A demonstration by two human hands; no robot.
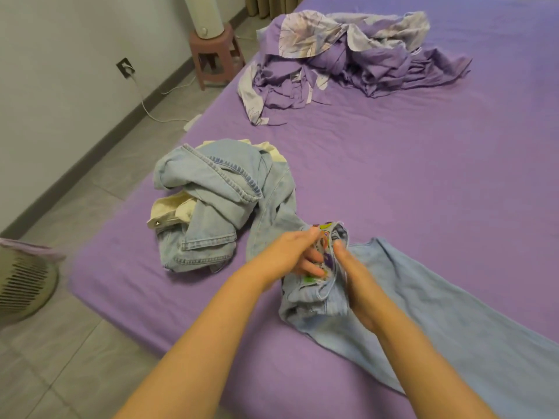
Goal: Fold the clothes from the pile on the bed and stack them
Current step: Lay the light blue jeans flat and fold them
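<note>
Your two bare forearms reach in from the near edge. Your left hand [290, 252] and right hand [354, 276] are close together, both gripping the bunched waist of one pair of light-blue denim jeans [423, 313] spread on the purple bedsheet [393, 176]. One crumpled pile of light denim and cream clothes [211, 204] lies just left. One heap of purple floral bedding [348, 62] sits well beyond.
</note>
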